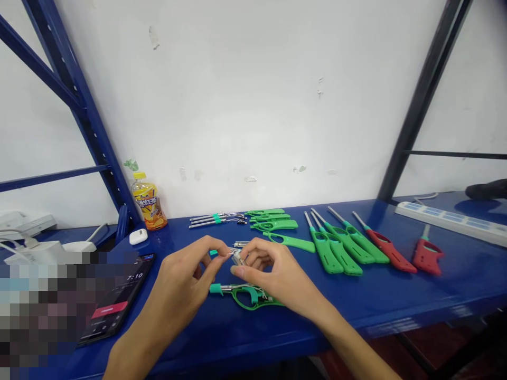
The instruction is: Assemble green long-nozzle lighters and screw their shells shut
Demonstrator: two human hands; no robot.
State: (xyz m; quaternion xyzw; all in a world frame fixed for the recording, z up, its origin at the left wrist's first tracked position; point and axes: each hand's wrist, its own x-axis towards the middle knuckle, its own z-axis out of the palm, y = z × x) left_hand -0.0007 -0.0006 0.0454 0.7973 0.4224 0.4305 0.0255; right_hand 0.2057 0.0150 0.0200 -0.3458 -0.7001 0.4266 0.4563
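Over the blue shelf surface, my right hand [269, 264] pinches a small clear part [238, 258] with bits of metal on it. My left hand [194, 269] meets it from the left, thumb and forefinger closed on something thin, too small to name. Beneath both hands lies an open green lighter half [242, 302] with a teal nozzle piece [216, 288] and metal tube, its right end hidden by my right hand. Behind the hands are metal rods with wires [216, 222] and several green handle halves [277, 225].
Assembled green lighters [328, 253] and red lighters [390, 250] lie to the right, before a white power strip [451, 219]. At left are a drink bottle [149, 206], a white earphone case [138, 236] and a phone [119, 301]. Blue posts flank the shelf.
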